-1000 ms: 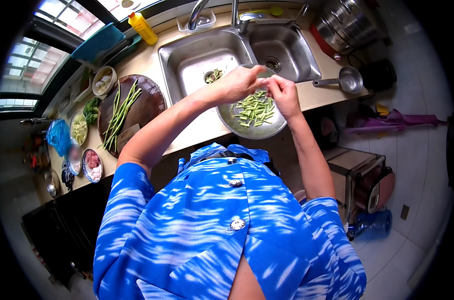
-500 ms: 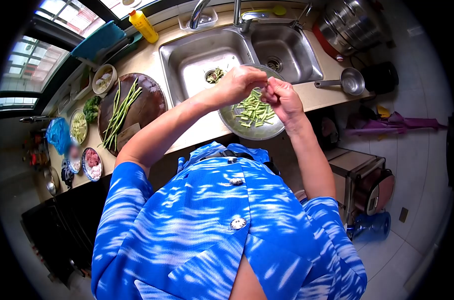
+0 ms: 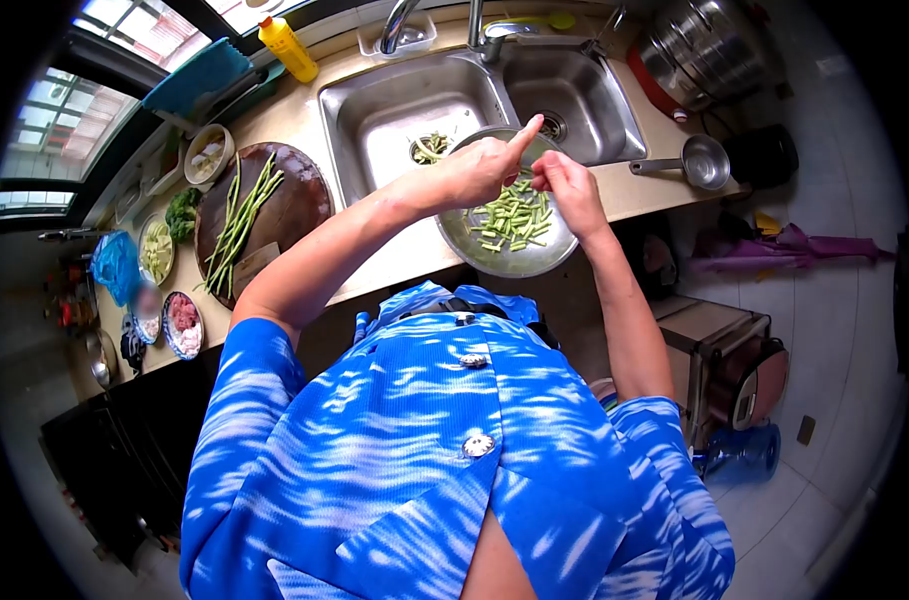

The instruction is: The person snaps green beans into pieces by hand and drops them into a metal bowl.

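Inside the bowl point(image 3: 519, 264) — short, green bean pieces point(image 3: 514, 222)

The left hand point(image 3: 477, 170) and right hand point(image 3: 573, 192), earlier close together at the fingertips, are now apart; one left finger extends forward, pointing outward.

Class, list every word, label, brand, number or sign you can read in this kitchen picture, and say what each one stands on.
No text can be read.
Yellow bottle: any print is too small to make out.
Pink appliance: any marks on its front panel are too small and blurred.
Metal bowl: no lettering visible.
Blue-and-white shirt: pattern only, no lettering visible.
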`<control>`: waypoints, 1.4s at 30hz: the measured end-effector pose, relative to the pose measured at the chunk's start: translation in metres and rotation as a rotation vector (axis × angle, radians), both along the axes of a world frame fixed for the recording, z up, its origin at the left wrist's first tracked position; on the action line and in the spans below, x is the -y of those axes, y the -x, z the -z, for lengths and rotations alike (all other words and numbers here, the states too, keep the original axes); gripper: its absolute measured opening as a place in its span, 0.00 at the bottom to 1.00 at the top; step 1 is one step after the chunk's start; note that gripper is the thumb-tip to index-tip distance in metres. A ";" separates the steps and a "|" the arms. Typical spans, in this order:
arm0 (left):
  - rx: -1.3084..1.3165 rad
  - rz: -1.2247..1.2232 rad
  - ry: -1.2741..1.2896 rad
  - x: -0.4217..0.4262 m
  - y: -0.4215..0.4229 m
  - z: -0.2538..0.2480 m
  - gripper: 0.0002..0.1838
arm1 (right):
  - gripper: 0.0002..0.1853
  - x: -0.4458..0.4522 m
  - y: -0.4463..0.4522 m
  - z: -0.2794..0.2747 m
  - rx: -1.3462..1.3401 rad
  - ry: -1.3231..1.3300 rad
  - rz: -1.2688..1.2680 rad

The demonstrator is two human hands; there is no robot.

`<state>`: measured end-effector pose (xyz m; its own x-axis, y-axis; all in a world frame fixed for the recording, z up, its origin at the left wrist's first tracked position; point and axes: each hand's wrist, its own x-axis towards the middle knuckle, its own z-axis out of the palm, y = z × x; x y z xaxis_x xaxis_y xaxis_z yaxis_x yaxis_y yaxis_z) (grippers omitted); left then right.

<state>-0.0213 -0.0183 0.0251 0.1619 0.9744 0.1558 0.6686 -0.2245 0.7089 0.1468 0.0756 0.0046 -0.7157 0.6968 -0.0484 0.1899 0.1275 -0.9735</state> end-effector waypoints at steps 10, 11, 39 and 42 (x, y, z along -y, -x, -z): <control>-0.017 -0.009 -0.089 -0.001 0.009 0.001 0.07 | 0.13 0.005 0.005 -0.015 0.069 -0.363 0.011; 0.016 0.001 -0.091 -0.001 0.008 0.000 0.06 | 0.12 0.007 0.007 -0.014 0.012 -0.346 -0.021; 0.048 -0.135 -0.259 0.006 -0.006 0.010 0.25 | 0.16 -0.009 -0.002 0.044 0.294 -0.489 0.088; 0.076 -0.084 -0.085 0.007 -0.005 0.017 0.35 | 0.16 -0.020 0.001 0.024 0.064 -0.062 -0.102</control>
